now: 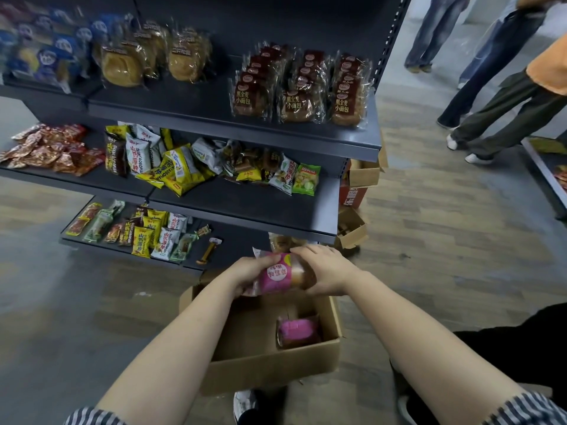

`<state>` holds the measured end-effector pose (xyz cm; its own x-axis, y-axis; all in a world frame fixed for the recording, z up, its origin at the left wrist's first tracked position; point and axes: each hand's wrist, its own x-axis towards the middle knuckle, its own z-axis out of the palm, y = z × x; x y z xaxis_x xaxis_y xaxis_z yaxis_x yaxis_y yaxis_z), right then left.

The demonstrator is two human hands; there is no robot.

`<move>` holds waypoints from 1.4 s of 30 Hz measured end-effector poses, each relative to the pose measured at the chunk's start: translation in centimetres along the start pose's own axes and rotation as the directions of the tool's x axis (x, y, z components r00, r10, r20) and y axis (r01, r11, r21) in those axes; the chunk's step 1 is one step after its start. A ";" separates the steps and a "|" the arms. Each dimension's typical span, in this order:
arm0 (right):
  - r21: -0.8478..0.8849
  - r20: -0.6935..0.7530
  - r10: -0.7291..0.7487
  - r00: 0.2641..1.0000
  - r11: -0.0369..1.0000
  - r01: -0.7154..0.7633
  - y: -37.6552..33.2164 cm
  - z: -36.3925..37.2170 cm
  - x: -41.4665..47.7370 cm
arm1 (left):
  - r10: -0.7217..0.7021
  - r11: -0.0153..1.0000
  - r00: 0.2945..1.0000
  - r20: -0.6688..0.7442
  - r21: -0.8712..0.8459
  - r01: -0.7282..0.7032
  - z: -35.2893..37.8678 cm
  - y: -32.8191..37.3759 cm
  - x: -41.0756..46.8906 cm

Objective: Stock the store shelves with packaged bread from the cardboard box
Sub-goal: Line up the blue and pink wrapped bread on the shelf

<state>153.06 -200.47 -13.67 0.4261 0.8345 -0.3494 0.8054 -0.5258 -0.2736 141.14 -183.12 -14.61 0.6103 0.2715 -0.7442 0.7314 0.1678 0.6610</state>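
A pink-labelled bread packet [277,276] is held above the open cardboard box [273,368] on the floor. My left hand [247,271] grips its left end and my right hand [325,271] grips its right end. One more pink bread packet [299,329] lies in the box's right part. Another bread packet [280,242] shows partly behind my hands, at the bottom shelf's edge. The dark shelf unit [276,133] stands just beyond, with brown bread packets [297,90] on its top shelf at the right.
The middle shelf [245,204] carries yellow, white and green snack bags; its right front is bare. Low shelf at left holds small snacks. Cardboard boxes [362,173] sit at the unit's right end. People's legs [503,118] stand at upper right. My shoe [245,403] is beside the box.
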 end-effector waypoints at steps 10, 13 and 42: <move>0.161 -0.220 0.267 0.938 0.958 -0.236 -1.6 -0.7 1.1 | 0.122 0.716 0.992 -0.015 -0.691 -0.099 1.8 -0.2 -0.2; 0.352 -0.227 0.346 0.911 0.901 -0.254 -2.6 -0.8 1.6 | 0.152 0.749 0.988 0.020 -0.654 -0.102 3.8 0.5 -0.7; -0.103 -0.126 -0.104 0.987 0.990 0.092 -0.3 -2.0 1.1 | 0.015 0.989 0.985 0.170 0.145 -0.040 -1.7 1.6 -0.9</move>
<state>154.07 -199.05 -12.16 0.3883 0.8989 -0.2030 0.8791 -0.4274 -0.2110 141.24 -181.45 -12.76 0.6643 0.1091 -0.7394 0.7425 0.0176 0.6696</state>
